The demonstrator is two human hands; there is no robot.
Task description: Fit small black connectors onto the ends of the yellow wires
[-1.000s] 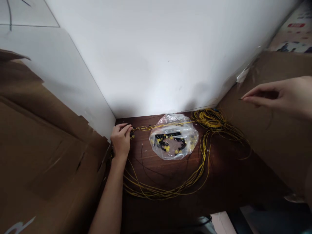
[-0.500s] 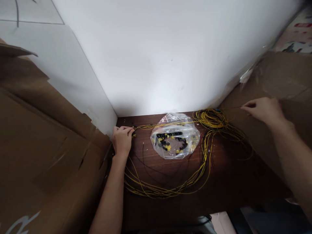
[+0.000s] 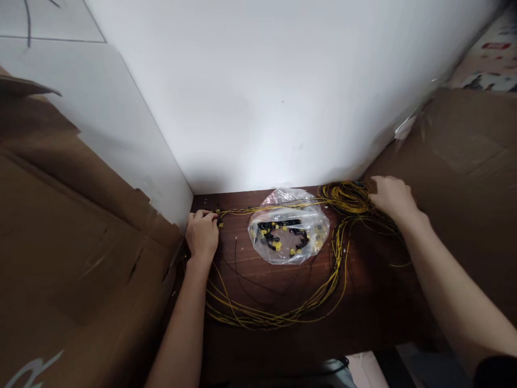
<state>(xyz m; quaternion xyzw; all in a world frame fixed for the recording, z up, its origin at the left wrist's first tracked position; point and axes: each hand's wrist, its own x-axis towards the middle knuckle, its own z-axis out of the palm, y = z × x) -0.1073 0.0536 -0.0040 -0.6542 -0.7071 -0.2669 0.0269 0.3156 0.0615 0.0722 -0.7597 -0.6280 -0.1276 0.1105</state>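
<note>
My left hand point(image 3: 202, 233) rests at the left end of the table with its fingers curled shut on the ends of thin yellow and black wires point(image 3: 238, 210). Small yellow and black connectors point(image 3: 220, 223) show beside its fingertips. From there the wires run right, across the back, into a tangled wire coil point(image 3: 347, 196). At the coil's right edge is my right hand point(image 3: 391, 196), fingers bent and closed; what lies between them is hidden. A clear plastic bag point(image 3: 288, 256) with black and yellow connectors point(image 3: 278, 226) in it lies between the hands.
A looped wire bundle point(image 3: 278, 321) curves over the front of the brown table point(image 3: 262, 275). Cardboard boxes stand at the left point(image 3: 81, 242) and right point(image 3: 464, 161). A white wall point(image 3: 262, 108) rises behind. Near the bottom edge lies a pale pink object point(image 3: 367, 369).
My right hand has moved left, from out over the right cardboard with a thin wire pulled taut, to the edge of the coil. My left hand has stayed nearly in place.
</note>
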